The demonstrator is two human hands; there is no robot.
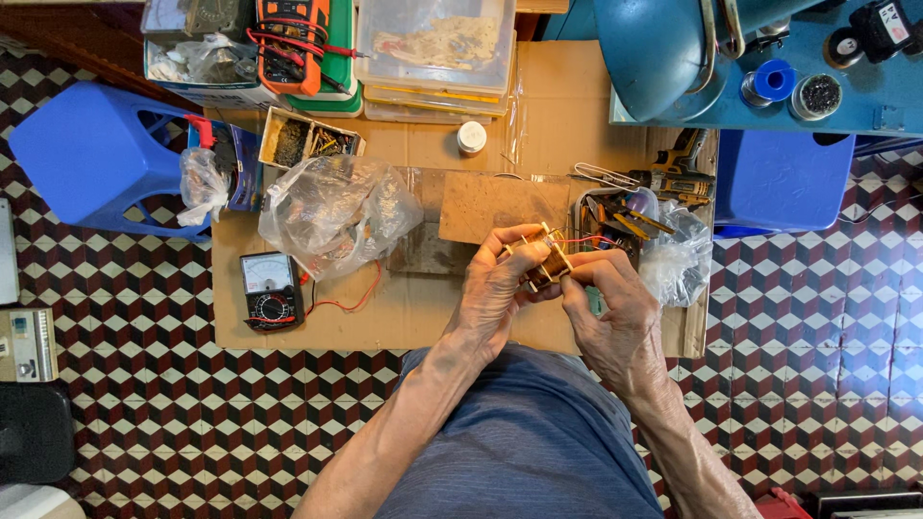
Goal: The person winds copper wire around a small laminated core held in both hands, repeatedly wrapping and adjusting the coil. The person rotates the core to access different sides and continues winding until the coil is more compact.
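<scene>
Both hands, left hand (pixel 495 288) and right hand (pixel 615 308), grip one small wound coil (pixel 540 261) above the cardboard sheet (pixel 385 317), its long axis tilted up-right, one red wire (pixel 591 239) trailing rightward.

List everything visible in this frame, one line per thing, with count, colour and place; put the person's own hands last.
small wound part with wires: one, tan and copper, between both hands
cardboard sheet: one, brown, on the tiled floor
analog meter: one, black, left on the cardboard
digital meter: one, orange and black, top left
clear plastic bag: one, centre left on the cardboard
wooden block: one, brown, above the hands
box of small parts: one, open, upper left
white round cap: one, upper centre
clear lidded containers: a stack, top centre
plastic stools: two, blue, left and right
left hand: one, gripping the part
right hand: one, fingers on the part
</scene>
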